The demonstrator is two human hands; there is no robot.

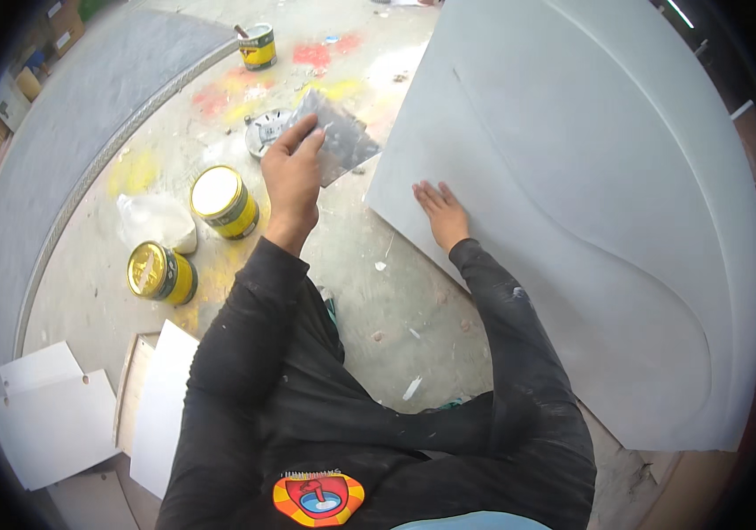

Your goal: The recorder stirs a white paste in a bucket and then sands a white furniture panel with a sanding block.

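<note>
My left hand (293,172) is raised over the floor, with thumb and fingers closed on a thin grey sheet of sandpaper (339,141) that has pale, dusty patches. Partly hidden behind that hand lies a round can lid (263,132). Under my right hand (442,215) is a large grey-white panel (572,177) with a curved groove across its face. The right palm rests flat near the panel's left edge, fingers stretched out and holding nothing.
Two yellow-and-black cans, one white-topped (223,201) and one gold-lidded (162,274), stand left beside a white plastic bag (155,221). Farther off is an open can (257,47) with a stick. White boards (55,415) lie lower left. Red and yellow stains mark the floor (378,291).
</note>
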